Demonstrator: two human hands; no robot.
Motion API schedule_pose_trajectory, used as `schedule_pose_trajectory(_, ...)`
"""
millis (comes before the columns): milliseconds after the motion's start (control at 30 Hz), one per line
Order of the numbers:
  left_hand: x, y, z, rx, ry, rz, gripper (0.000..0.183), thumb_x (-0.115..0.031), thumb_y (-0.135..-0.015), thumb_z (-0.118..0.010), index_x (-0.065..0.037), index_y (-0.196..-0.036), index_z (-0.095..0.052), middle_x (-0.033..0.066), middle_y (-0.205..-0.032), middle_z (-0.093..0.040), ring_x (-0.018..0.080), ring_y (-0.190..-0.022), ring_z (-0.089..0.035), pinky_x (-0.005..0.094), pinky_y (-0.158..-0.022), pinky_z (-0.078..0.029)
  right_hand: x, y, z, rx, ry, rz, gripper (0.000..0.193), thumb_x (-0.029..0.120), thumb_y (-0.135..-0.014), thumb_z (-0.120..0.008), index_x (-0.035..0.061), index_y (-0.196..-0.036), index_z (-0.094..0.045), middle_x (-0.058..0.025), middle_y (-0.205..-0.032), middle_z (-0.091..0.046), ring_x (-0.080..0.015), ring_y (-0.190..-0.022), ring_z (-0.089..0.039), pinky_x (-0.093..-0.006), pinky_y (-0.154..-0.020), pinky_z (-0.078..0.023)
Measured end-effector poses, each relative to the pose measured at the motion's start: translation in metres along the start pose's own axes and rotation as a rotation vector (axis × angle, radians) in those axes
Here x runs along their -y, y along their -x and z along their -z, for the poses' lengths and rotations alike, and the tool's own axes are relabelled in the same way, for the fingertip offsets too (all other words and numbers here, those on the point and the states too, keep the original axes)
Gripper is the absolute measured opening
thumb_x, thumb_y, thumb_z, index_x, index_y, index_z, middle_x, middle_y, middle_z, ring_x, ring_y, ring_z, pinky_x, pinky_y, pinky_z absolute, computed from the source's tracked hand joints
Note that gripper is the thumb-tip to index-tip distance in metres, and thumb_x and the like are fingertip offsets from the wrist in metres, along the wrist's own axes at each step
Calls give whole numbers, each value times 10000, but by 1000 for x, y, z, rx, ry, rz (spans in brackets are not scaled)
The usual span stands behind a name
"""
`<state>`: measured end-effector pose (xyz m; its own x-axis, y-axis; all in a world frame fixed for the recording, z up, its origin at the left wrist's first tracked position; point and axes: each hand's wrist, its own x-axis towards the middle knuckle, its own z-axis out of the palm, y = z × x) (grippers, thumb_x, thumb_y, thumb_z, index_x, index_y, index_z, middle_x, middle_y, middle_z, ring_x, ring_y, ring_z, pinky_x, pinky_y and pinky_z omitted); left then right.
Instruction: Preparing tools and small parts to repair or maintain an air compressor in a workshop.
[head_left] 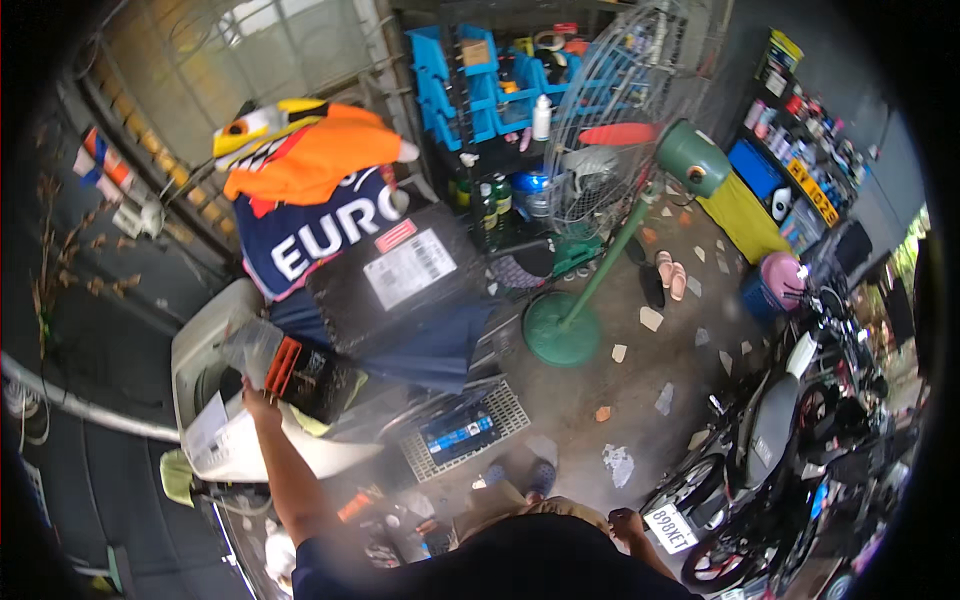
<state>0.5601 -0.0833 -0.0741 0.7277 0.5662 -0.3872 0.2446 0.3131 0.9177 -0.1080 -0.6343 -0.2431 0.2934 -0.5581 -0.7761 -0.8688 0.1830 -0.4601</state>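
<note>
My left arm reaches out to the left, and my left hand [260,400] is over a white washing-machine-like tub [310,452]. The hand is beside an orange-and-black case [287,368] and a clear plastic piece [252,345]. Its fingers are small and blurred, so whether they grip anything is unclear. A white sheet [207,428] lies on the tub's left side. My right hand [627,525] hangs low at my side near a parked motorcycle [765,435], fingers curled, with nothing visible in it.
Ahead, a black package [395,315] and an orange cloth [315,160] lie piled up. A green stand fan [562,328] rises from the floor, with blue bins [450,90] behind it. Near my feet is a metal grating [510,410]. Pink slippers [672,275] and scraps dot the floor.
</note>
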Motion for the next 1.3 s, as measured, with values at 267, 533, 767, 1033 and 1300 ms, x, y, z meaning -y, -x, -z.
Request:
schedule_pose_trajectory(267, -11, 43, -17, 118, 175, -106, 873, -750, -889, -382, -188, -1541, -237, 145, -1563, -263, 361, -1423, -267, 516, -1143, -178, 20, 2, 11, -74, 188, 76, 247, 278, -834, -618, 93, -946, -738, -163, -1060, -698, -313, -982, -664, -400, -869, -520)
schedule_pose_trajectory(533, 18, 81, -15, 335, 332, -219, 725, -582, -987, -384, -15, -1438, -408, 167, -1408, -453, 314, -1311, -428, 418, -1081, -341, -4, -3, 29, -27, 253, -39, 229, 237, -835, -636, 81, -953, -754, -135, -980, -730, -257, -892, -693, -328, -800, -536)
schedule_pose_trajectory(767, 82, 138, -5, -39, -710, -879, 611, -280, -815, -743, -1, -1321, -546, 337, -1390, -377, 461, -1255, -437, 496, -1020, -405, 3, -51, 50, -1, 186, 21, 258, 267, -831, -674, 57, -964, -743, -159, -979, -728, -255, -892, -697, -328, -807, -537)
schedule_pose_trajectory(1033, 134, 240, -64, -473, -1430, -552, 716, -269, -885, -620, -357, -1516, -294, 33, -1612, -197, 406, -1370, -321, 644, -969, -376, -41, -158, 134, -34, -23, 16, 337, 378, -853, -682, 60, -953, -736, -122, -773, -716, -213, -687, -688, -333, -660, -555)
schedule_pose_trajectory(1300, 229, 314, -196, -109, -1730, -655, 651, -329, -875, -655, -290, -1472, -397, 107, -1510, -379, 377, -1275, -483, 569, -942, -439, -55, -223, 241, -307, 222, -8, 186, 193, -818, -625, 90, -935, -728, -124, -797, -713, -244, -730, -692, -348, -683, -546)
